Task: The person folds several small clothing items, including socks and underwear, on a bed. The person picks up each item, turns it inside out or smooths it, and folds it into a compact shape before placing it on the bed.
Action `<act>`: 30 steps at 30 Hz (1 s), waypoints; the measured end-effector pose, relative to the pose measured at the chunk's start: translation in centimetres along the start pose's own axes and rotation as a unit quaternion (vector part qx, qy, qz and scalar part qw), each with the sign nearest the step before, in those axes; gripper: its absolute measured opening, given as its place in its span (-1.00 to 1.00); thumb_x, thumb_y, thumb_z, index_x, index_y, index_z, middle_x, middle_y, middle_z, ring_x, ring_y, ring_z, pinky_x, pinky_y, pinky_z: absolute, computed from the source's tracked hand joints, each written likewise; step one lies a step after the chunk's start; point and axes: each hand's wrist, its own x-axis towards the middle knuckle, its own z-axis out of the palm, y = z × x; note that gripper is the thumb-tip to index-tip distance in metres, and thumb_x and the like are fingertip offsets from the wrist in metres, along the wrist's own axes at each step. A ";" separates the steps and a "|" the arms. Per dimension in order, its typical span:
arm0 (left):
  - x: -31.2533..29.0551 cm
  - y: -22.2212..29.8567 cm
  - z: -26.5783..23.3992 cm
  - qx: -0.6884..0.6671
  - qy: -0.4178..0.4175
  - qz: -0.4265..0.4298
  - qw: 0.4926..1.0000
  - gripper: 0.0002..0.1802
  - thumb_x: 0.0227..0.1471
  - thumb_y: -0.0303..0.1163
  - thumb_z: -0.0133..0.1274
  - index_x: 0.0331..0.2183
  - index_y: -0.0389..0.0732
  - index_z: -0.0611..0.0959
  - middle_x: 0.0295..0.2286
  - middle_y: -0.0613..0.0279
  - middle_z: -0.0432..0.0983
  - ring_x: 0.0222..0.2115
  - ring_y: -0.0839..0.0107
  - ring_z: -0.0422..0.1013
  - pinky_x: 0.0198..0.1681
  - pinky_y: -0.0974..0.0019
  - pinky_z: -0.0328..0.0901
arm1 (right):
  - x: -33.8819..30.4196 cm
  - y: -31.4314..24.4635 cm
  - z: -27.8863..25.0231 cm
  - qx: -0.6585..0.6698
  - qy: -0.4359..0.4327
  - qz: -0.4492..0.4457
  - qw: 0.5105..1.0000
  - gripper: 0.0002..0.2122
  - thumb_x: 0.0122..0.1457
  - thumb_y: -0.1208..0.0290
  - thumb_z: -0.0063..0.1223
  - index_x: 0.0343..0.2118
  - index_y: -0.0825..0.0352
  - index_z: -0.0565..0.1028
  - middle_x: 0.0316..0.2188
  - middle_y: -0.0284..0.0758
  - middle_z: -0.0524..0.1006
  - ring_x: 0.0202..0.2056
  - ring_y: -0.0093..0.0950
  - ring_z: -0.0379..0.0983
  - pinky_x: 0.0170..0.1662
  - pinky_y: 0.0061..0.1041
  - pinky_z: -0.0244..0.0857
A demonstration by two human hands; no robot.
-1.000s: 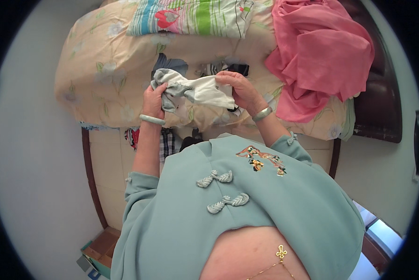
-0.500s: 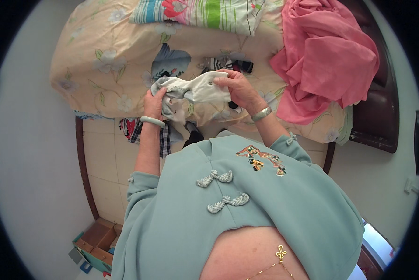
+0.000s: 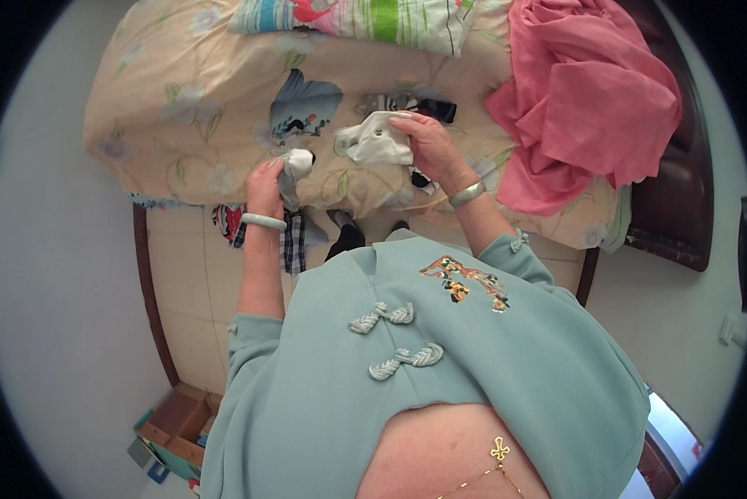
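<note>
Above the near side of the bed, my left hand [image 3: 265, 193] is closed around a bunched grey-and-white sock [image 3: 298, 165] with a dark patch at its end. My right hand [image 3: 433, 148] pinches a white sock [image 3: 379, 141] by its upper right edge, thumb on top; it has a small dark mark. The two socks are apart. Just beyond the white one lies a small heap of dark and striped socks [image 3: 434, 109]. A small black-and-white piece [image 3: 423, 180] rests below my right hand. Beyond my left hand, a blue-grey cloth with a flower pattern [image 3: 305, 108] lies on the bed.
The peach floral bedsheet [image 3: 165, 108] covers the bed. A striped pillow [image 3: 365, 25] lies at the far side, and a crumpled pink cloth [image 3: 586, 100] at the right, beside a dark headboard [image 3: 673, 183]. Plaid clothes [image 3: 293, 245] are low by the bed edge. An open wooden box [image 3: 174, 424] stands at lower left.
The light-coloured socks, together between my hands before, are now apart. My left hand has moved slightly left and nearer with the grey-and-white one; my right hand keeps the white one, slightly farther out.
</note>
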 end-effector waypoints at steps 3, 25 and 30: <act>-0.1 -0.7 0.9 -0.095 -0.056 0.005 0.994 -0.66 0.14 -0.49 -0.03 -0.07 -0.46 0.50 -0.17 0.06 0.54 -0.18 0.32 0.49 -0.08 0.30 0.37 | -0.3 0.0 0.3 -0.029 0.022 -0.002 0.999 -0.80 0.20 0.43 0.04 -0.16 0.40 0.51 -0.29 -0.33 0.58 -0.29 -0.56 0.54 -0.17 -0.53 0.45; -1.2 -2.1 5.3 -0.330 -0.059 0.003 0.942 -0.61 0.21 -0.44 -0.23 0.05 -0.27 0.41 0.01 0.14 0.40 0.00 0.29 0.35 0.12 0.19 0.24 | -4.4 5.1 0.0 -0.087 0.012 0.132 0.987 -0.76 0.17 0.40 0.05 -0.17 0.44 0.47 -0.23 -0.32 0.52 -0.28 -0.56 0.51 -0.22 -0.54 0.45; -1.6 -2.0 5.6 -0.236 -0.050 0.056 0.969 -0.60 0.12 -0.58 -0.16 0.03 -0.27 0.41 -0.04 0.15 0.43 -0.03 0.31 0.38 0.09 0.21 0.27 | -4.2 4.0 1.0 -0.419 -0.028 0.028 0.907 -0.75 0.10 0.37 0.14 -0.22 0.41 0.50 -0.29 -0.31 0.54 -0.35 -0.55 0.49 -0.25 -0.56 0.40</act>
